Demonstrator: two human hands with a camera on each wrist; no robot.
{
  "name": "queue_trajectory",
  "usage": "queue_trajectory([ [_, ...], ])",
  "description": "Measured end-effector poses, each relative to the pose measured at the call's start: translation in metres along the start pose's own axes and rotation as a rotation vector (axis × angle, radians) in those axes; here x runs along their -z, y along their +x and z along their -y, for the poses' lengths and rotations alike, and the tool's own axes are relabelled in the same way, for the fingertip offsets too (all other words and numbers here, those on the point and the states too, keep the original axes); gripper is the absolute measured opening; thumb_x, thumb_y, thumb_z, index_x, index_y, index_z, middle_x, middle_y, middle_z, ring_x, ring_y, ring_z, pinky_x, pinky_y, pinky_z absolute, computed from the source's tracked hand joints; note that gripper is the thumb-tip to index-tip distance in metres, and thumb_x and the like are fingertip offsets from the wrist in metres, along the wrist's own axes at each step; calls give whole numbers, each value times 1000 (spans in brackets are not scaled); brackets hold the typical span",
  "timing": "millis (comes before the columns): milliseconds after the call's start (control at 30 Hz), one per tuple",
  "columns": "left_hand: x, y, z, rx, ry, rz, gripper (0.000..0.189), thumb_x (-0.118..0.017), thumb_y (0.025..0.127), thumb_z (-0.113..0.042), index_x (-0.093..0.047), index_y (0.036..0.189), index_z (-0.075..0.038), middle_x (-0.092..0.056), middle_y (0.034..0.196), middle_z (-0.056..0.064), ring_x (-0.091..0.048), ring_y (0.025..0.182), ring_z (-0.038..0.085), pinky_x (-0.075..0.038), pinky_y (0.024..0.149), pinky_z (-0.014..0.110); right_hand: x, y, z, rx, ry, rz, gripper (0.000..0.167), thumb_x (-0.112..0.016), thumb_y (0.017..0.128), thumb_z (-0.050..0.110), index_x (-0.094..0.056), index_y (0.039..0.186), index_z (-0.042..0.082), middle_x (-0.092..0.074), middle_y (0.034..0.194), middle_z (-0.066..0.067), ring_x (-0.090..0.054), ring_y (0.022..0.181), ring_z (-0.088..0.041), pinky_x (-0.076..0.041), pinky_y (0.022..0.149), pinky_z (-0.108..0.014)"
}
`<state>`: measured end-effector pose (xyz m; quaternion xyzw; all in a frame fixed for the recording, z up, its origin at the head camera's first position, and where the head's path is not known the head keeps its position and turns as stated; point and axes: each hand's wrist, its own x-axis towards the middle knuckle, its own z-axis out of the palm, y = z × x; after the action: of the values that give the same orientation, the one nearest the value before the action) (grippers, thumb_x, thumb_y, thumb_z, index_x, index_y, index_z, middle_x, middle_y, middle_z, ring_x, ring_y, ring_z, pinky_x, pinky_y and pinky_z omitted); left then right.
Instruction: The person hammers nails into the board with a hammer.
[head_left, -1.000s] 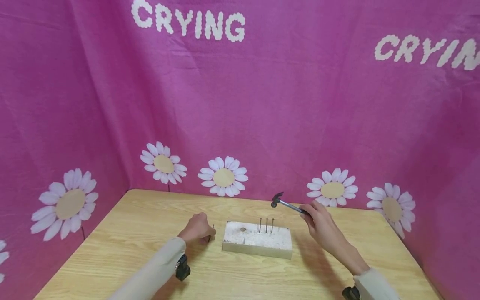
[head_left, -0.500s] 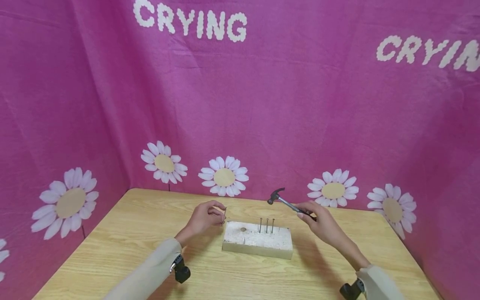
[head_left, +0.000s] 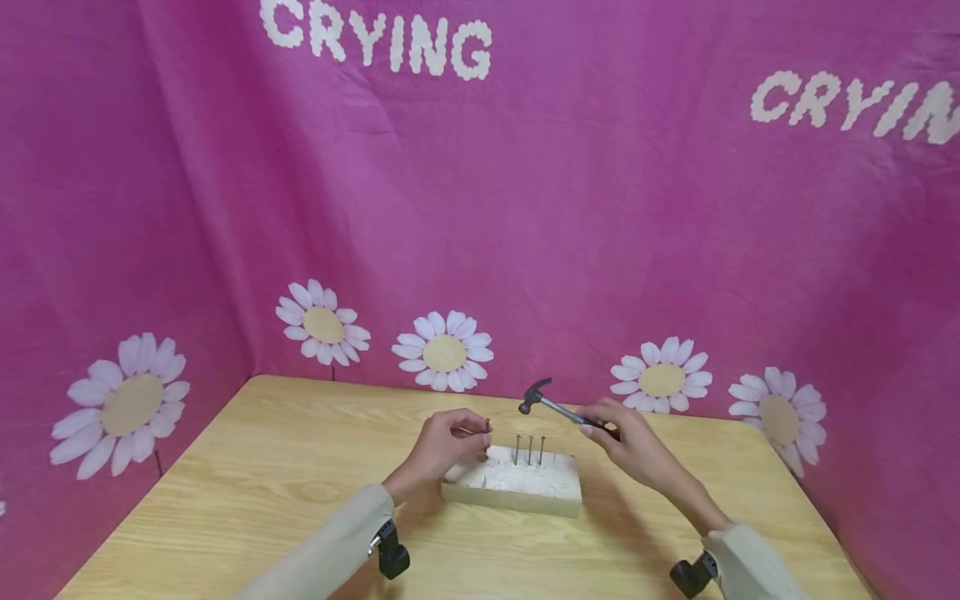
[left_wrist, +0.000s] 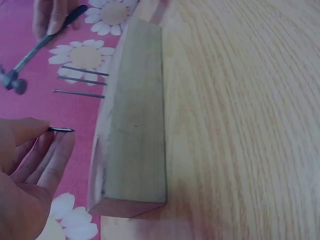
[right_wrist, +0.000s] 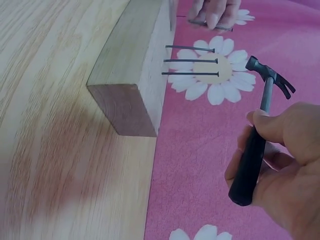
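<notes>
A pale wooden block point(head_left: 517, 500) lies flat on the table, and three nails point(right_wrist: 191, 61) stand upright in a row in its top. My left hand point(head_left: 444, 446) is above the block's left part, pinching another nail point(left_wrist: 61, 130) between thumb and fingertips. In the left wrist view this nail's point is apart from the wood. My right hand point(head_left: 633, 440) grips a small claw hammer point(head_left: 557, 407) by its black handle point(right_wrist: 248, 167), fingers curled round it. The hammer's head is in the air, above and behind the upright nails, touching nothing.
The wooden table point(head_left: 300, 450) reaches back to a pink cloth point(head_left: 525, 208) with printed daisies and white letters, which also hangs at the sides. A black camera point(head_left: 392, 552) sits on the left wrist and another point(head_left: 693, 575) on the right.
My left hand has risen from the table left of the block with the nail and moved right, over the block. The hammer in my right hand has shifted slightly left.
</notes>
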<state>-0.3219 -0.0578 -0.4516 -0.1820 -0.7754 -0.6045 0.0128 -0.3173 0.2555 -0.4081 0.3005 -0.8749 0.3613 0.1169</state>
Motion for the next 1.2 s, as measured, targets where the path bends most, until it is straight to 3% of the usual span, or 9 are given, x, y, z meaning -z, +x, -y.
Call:
queue_trajectory([
  [200, -12, 4, 2, 23, -47, -3, 14, -75, 95, -4, -75, 104, 7, -78, 98, 17, -75, 85, 25, -63, 75, 33, -2, 4, 2, 23, -27, -23, 19, -70, 97, -2, -76, 115, -1, -64, 91, -1, -49, 74, -6, -45, 60, -23],
  [333, -21, 7, 5, 6, -24, -5, 13, -76, 95, -5, -77, 102, 5, -78, 98, 16, -74, 83, 14, -61, 73, 24, -5, 3, 3, 45, -32, -36, 17, -71, 96, -2, -76, 112, -1, -65, 91, -2, -49, 75, -6, -46, 61, -22],
  [533, -29, 7, 8, -55, 17, -27, 13, -77, 92, 0, -77, 105, 6, -79, 100, 18, -74, 84, 16, -57, 75, 19, -9, 2, 5, 83, -56, -33, 17, -72, 94, -4, -77, 110, -2, -67, 93, -5, -50, 78, -4, -48, 64, -22],
  [767, -28, 5, 13, -89, 47, -38, 11, -77, 92, 1, -78, 101, 5, -80, 99, 15, -73, 85, 14, -57, 76, 19, -15, 3, 11, 106, -71, -30, 17, -72, 94, -4, -77, 110, 0, -65, 91, -1, -49, 78, -5, -46, 65, -23],
  [967, -26, 4, 12, -78, 51, -43, 11, -76, 92, 0, -78, 101, 6, -79, 99, 14, -73, 87, 16, -56, 77, 16, -17, 1, 11, 139, -86, -51, 17, -72, 93, -5, -77, 109, -1, -64, 89, 1, -47, 78, -4, -45, 64, -23],
  [1200, -29, 3, 11, -58, 54, -25, 9, -77, 92, 0, -77, 100, 5, -79, 98, 12, -71, 86, 14, -55, 76, 16, -19, -1, 13, 124, -115, -72, 19, -73, 92, -5, -77, 111, -1, -66, 92, -1, -50, 78, -4, -47, 64, -22],
])
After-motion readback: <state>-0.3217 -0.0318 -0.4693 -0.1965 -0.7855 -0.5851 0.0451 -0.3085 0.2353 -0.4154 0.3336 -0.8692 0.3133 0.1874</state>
